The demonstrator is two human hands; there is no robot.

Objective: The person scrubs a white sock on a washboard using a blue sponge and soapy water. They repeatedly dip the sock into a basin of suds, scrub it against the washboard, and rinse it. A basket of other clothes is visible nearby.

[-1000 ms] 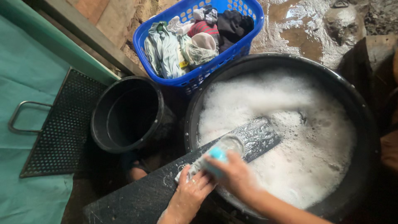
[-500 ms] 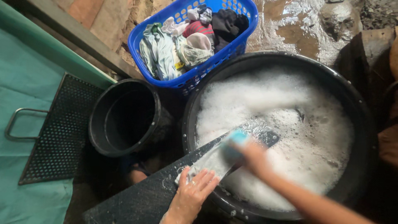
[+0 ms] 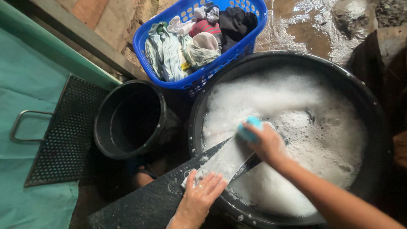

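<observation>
- The right hand (image 3: 268, 144) has pushed the blue brush (image 3: 249, 128) up the cloth (image 3: 227, 159), farther out over the suds than a moment ago; the left hand (image 3: 200, 197) has stayed at the low end.
- The right fingers are wrapped tight around the brush.
- The left fingers are spread flat, pressing the cloth down on the dark board (image 3: 144, 205). They hold nothing.
- The cloth lies stretched along the board, with its top end over the big black tub (image 3: 377, 140) full of foam.
- I think the wet cloth could slide up the board if the flat hand lets go a little.
- The soapy brush could slip out and sink under the foam.
- A hard push could splash suds over the rim, near the black bucket (image 3: 129, 121) and the blue basket (image 3: 146, 32) of clothes.
</observation>
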